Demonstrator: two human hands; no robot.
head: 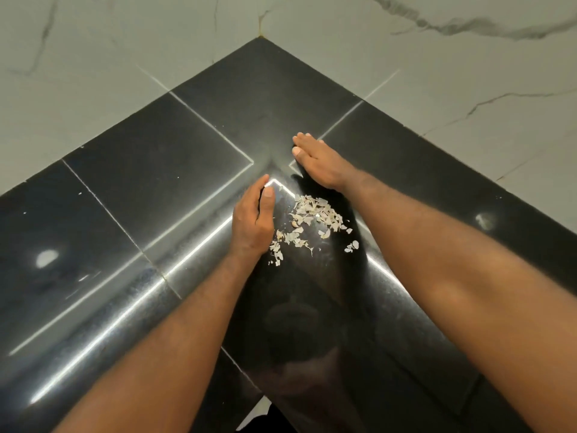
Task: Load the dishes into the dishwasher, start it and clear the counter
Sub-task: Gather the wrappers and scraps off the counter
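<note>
A small heap of pale, dry peel scraps lies on the glossy black counter, near its inner corner. My left hand stands on its edge just left of the heap, fingers straight and together, holding nothing. My right hand lies flat on the counter beyond and slightly right of the heap, palm down, fingers straight. The scraps sit between the two hands. No dishes or dishwasher are in view.
White marble-patterned wall tiles meet in a corner behind the counter. The counter's front edge runs at the bottom, with a gap to the floor below. Bright light reflections streak the dark surface.
</note>
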